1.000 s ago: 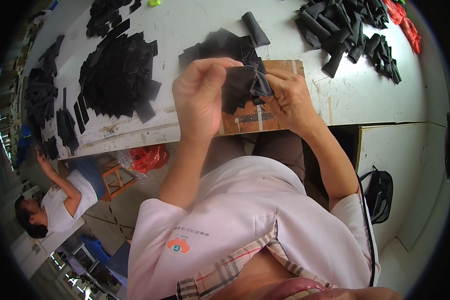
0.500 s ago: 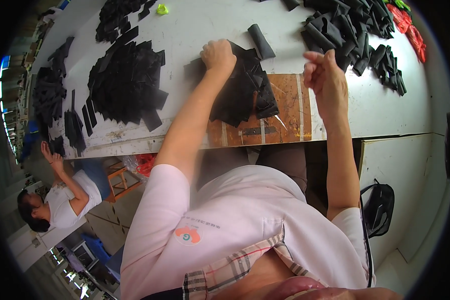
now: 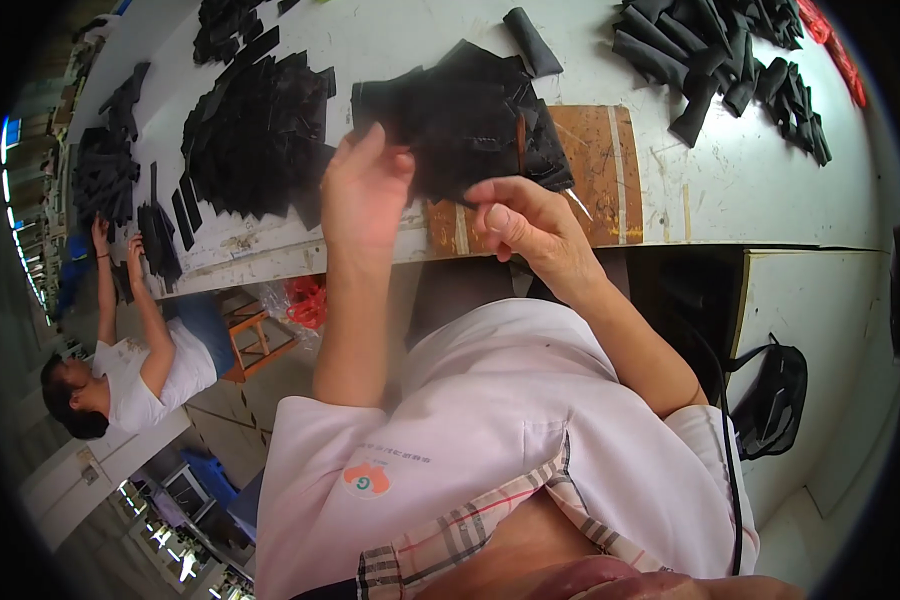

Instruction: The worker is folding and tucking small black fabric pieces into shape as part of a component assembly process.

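Beside the left hand (image 3: 366, 200), flat black cloth pieces (image 3: 460, 118) overlap jaggedly.

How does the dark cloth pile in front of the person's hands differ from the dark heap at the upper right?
The front pile is mostly flat, overlapping pieces; the right heap is rolled or folded, tube-like pieces. The front pile partly covers the brown board, while the right heap lies on the white table. Both are dark cloth.
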### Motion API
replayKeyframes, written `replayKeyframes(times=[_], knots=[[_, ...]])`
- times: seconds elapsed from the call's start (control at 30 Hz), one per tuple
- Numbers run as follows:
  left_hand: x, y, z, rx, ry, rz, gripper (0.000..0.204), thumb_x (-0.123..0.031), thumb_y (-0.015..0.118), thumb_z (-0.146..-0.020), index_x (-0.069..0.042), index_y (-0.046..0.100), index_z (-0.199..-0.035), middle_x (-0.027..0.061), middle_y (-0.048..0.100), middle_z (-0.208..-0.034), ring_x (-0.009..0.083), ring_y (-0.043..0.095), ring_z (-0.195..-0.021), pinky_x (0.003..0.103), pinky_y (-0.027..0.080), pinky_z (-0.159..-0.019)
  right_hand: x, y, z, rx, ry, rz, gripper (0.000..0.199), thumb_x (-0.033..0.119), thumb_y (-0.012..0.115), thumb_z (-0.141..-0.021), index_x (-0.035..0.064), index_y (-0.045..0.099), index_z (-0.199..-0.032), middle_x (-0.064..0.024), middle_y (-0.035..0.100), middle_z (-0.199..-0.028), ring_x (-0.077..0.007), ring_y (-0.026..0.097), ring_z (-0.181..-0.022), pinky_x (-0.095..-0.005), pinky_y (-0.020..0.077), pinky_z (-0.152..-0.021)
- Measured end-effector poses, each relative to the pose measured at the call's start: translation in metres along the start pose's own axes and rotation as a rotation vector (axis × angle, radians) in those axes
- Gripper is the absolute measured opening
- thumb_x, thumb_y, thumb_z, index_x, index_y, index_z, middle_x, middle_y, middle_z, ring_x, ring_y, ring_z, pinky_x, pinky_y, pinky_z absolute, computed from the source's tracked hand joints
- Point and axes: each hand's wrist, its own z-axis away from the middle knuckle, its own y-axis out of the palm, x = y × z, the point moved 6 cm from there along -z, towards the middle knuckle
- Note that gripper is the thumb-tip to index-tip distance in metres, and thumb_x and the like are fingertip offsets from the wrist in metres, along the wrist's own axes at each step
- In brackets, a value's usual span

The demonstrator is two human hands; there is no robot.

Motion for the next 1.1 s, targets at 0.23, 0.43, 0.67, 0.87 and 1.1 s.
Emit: replayKeyframes(times=[0.23,0.43,0.67,0.87,1.1], knots=[[0.052,-0.02,0.067,0.023,-0.166,0.067,0.016,-0.004,0.052,-0.081,-0.005,0.053,-0.098,0.0075,0.058,-0.089,0.0155,0.054,-0.074,0.025,0.045,-0.066,-0.011,0.009,-0.008,-0.161,-0.052,-0.302,0.029,0.026,0.063,-0.078,0.0055,0.048,-0.064,0.0001,0.05,-0.058,-0.0048,0.047,-0.051,-0.0176,0.0381,-0.046],[0.068,-0.02,0.076,0.06,-0.2,-0.013,0.017,-0.005,0.053,-0.081,-0.009,0.053,-0.098,0.0029,0.059,-0.088,0.0126,0.057,-0.074,0.024,0.046,-0.066,-0.008,0.008,0.002,-0.251,-0.036,-0.179,0.021,0.017,0.063,-0.077,0.0025,0.057,-0.064,0.0006,0.054,-0.061,-0.0032,0.045,-0.047,-0.0176,0.0396,-0.041],[0.068,-0.028,0.093,-0.164,-0.214,-0.399,0.017,-0.017,0.053,-0.083,-0.005,0.052,-0.095,0.0034,0.058,-0.082,0.011,0.054,-0.068,0.022,0.042,-0.056,0.015,-0.002,0.012,-0.415,-0.435,0.667,0.012,0.004,0.067,-0.066,-0.0005,0.056,-0.064,-0.0066,0.05,-0.055,-0.0146,0.048,-0.043,-0.0249,0.0381,-0.041],[0.033,0.018,0.097,0.067,0.109,-0.612,0.017,-0.018,0.054,-0.082,-0.003,0.053,-0.089,0.0029,0.057,-0.077,0.0092,0.052,-0.062,0.021,0.041,-0.054,0.02,-0.001,0.018,-0.465,-0.621,1.017,0.013,-0.003,0.066,-0.058,0.0009,0.057,-0.067,-0.0078,0.05,-0.06,-0.0221,0.051,-0.051,-0.0267,0.0391,-0.047],[0.046,0.013,0.087,0.012,-0.184,-0.519,0.009,-0.01,0.053,-0.078,-0.003,0.054,-0.084,0.0052,0.057,-0.073,0.011,0.052,-0.059,0.022,0.04,-0.051,0.021,0.001,0.024,-0.431,-0.728,1.235,0.023,-0.007,0.057,-0.05,0.004,0.057,-0.071,-0.0066,0.049,-0.065,-0.0233,0.052,-0.058,-0.0312,0.0415,-0.049]])
